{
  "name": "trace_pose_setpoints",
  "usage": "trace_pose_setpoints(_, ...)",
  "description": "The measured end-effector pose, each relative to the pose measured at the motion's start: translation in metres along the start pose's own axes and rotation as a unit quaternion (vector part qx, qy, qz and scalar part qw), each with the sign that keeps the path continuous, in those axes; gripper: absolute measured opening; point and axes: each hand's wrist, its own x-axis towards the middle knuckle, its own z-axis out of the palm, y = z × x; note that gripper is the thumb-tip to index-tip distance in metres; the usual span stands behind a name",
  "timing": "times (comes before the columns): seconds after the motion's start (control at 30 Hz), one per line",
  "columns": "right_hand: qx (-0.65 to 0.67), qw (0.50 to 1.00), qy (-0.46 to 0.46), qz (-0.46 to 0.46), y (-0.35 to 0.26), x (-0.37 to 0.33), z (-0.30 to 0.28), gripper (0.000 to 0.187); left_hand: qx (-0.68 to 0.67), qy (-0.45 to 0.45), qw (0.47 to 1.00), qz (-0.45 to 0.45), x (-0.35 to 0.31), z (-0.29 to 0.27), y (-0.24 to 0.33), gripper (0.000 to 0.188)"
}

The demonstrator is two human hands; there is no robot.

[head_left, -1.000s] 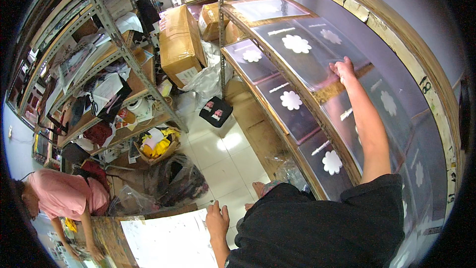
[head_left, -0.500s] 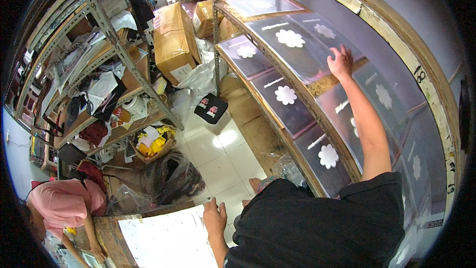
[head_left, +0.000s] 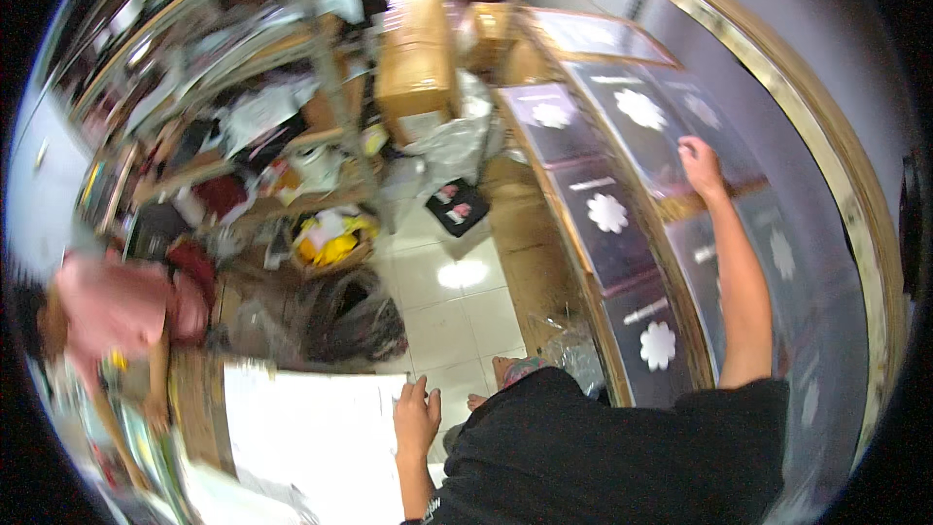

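Note:
My right hand reaches up over the upper tier of a rack, above a dark sheet bearing a white flower shape. Its fingers look curled together; whether anything is between them is hidden by blur. More such dark sheets lie on this tier and on the lower one, where one sheet shows a white flower and a short white line. My left hand is at the right edge of a table covered with a white sheet. Its fingers are stretched out, with nothing seen in them.
Cartons stand at the back beside crumpled plastic wrap. A black printed cloth lies on the tiled floor. Cluttered shelving lines the left, above a box of yellow material. A person in pink leans over the table's left end.
The view has turned, so most things sit further right. My right hand's spread fingers have curled in. My left hand stays by the table edge.

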Motion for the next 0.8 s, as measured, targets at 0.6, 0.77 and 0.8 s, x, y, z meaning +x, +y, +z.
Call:
trace_pose_setpoints(0.6, 0.554, 0.624, -0.541, -0.104, -0.270, -0.103, 0.327, 0.019, 0.092, 0.367, 0.890, -0.254, -0.151, -0.009, -0.015, 0.041)
trace_pose_setpoints(0.77, 0.338, 0.556, -0.757, 0.057, -0.231, -0.291, 0.388, 0.020, 0.158, 0.381, 0.862, -0.293, -0.174, 0.009, -0.020, 0.048)
trace_pose_setpoints(0.8, 0.312, 0.556, -0.757, 0.143, -0.230, -0.326, 0.362, 0.019, 0.167, 0.378, 0.858, -0.304, -0.175, 0.011, -0.018, 0.049)
